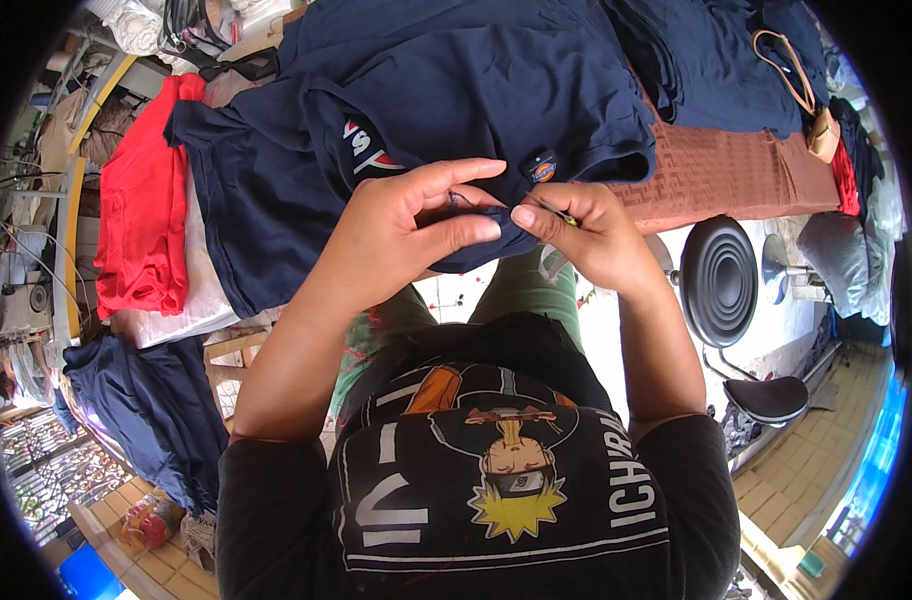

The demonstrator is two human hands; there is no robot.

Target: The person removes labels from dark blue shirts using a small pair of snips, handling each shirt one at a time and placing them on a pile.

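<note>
One navy garment is draped over the cloth-covered counter, its near edge gathered sideways between two about equally near hands. Cloth is pinched by the left hand, index finger extended apart, and the right hand, where a slim tool, type unclear, is also held. Red fabric is seen leftward.

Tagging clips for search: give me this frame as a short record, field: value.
left hand: pinching edge of navy shirt
right hand: close beside the left, holding small tool, kind unclear
shirt marks: small label, partly hidden print
left side: red garment
right side: brown cloth, black disc nearer the wearer
</note>
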